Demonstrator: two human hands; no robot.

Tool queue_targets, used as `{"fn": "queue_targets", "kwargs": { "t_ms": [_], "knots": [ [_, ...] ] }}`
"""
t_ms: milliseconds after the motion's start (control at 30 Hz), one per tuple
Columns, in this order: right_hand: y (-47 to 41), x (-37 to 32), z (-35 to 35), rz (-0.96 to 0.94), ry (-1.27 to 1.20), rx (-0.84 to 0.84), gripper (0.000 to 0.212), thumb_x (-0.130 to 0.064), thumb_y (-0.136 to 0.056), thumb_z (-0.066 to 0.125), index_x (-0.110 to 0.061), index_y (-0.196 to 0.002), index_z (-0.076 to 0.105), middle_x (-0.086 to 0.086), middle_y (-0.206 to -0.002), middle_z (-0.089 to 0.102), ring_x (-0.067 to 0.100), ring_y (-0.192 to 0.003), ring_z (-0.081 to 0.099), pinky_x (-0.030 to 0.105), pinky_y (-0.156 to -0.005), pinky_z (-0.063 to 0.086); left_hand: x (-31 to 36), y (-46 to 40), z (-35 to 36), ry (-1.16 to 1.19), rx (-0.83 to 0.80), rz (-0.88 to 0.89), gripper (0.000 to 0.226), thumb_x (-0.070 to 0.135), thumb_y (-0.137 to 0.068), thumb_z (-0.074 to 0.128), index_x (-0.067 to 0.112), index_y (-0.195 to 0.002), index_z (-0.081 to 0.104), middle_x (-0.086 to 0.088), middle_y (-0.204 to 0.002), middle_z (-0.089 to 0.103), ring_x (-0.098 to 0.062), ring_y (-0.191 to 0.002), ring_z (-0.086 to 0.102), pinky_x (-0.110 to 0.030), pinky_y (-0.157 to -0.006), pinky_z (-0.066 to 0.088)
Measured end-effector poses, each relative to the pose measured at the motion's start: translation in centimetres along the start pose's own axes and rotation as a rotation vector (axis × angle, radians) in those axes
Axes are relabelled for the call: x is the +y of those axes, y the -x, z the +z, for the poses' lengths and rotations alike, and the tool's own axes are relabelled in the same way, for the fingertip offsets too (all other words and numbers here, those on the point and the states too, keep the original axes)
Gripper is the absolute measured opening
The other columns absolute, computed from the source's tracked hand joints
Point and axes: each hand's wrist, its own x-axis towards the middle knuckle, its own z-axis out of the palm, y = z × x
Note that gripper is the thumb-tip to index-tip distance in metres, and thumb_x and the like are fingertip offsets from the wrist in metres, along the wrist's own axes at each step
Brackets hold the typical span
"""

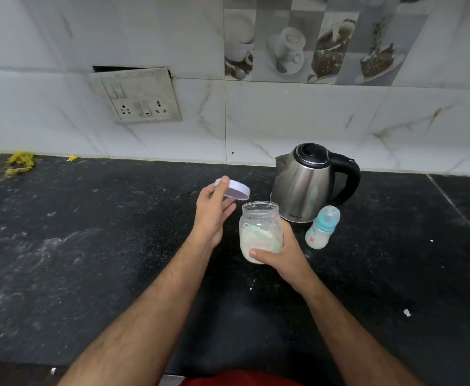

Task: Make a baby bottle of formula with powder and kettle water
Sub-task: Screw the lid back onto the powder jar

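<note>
Right hand [279, 256] wraps the open jar [260, 232]; left hand [214, 211] pinches the lid [235, 190] at its 10 o'clock. Best park the lid on the bench [89, 260], keeping the jar level; bottle [322, 227] waits capped at the jar's 3 o'clock, beside the kettle [309, 182].
</note>
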Motion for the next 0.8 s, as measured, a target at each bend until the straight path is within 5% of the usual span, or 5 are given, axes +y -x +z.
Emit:
{"fn": "queue_targets", "kwargs": {
  "t_ms": [233,433,533,700,800],
  "knots": [
    [0.4,-0.8,-0.2,-0.031,-0.030,-0.018,0.098,-0.031,-0.057,0.088,-0.020,-0.142,0.040,-0.002,-0.132,0.062,0.013,-0.122,0.059,0.047,-0.106,0.047,0.1,1.9,0.7,-0.291,-0.267,0.024,0.049,0.025,-0.090,0.069,0.020,-0.135,0.052,-0.006,-0.123,0.066,-0.019,-0.109,0.066,-0.025,-0.083,0.054],
    [1.1,-0.5,0.1,-0.021,0.041,-0.063,0.091,-0.039,-0.057,0.090,-0.035,-0.134,0.043,-0.009,-0.128,0.062,0.006,-0.116,0.061,0.035,-0.096,0.052,2.1,2.4,0.6,-0.653,-0.429,0.059,0.048,0.036,-0.081,0.059,0.027,-0.127,0.064,0.008,-0.125,0.065,-0.010,-0.115,0.062,-0.034,-0.103,0.048],
    [1.3,-0.4,0.2,-0.018,0.064,-0.075,0.093,-0.042,-0.057,0.090,-0.032,-0.137,0.044,-0.008,-0.127,0.063,0.009,-0.116,0.062,0.042,-0.098,0.052,3.0,2.6,0.8,-0.808,-0.537,0.026,0.051,0.038,-0.081,0.052,0.033,-0.132,0.060,0.015,-0.131,0.059,-0.004,-0.119,0.056,-0.034,-0.106,0.044],
    [1.5,-0.7,0.3,-0.036,0.063,-0.082,0.092,-0.041,-0.059,0.090,-0.028,-0.138,0.045,-0.005,-0.127,0.063,0.013,-0.117,0.062,0.045,-0.098,0.052,3.6,2.8,1.3,-0.838,-0.610,0.040,0.040,0.045,-0.101,0.034,0.039,-0.130,0.061,0.015,-0.136,0.058,0.000,-0.121,0.055,-0.031,-0.107,0.042],
    [1.8,-0.7,0.4,-0.038,0.056,-0.078,0.089,-0.037,-0.059,0.088,-0.025,-0.136,0.046,-0.002,-0.125,0.063,0.017,-0.114,0.064,0.045,-0.089,0.056,3.2,3.0,1.7,-0.865,-0.595,0.080,0.037,0.030,-0.104,0.036,0.031,-0.128,0.065,0.018,-0.129,0.061,0.007,-0.115,0.056,-0.025,-0.103,0.043]
  ]
}}
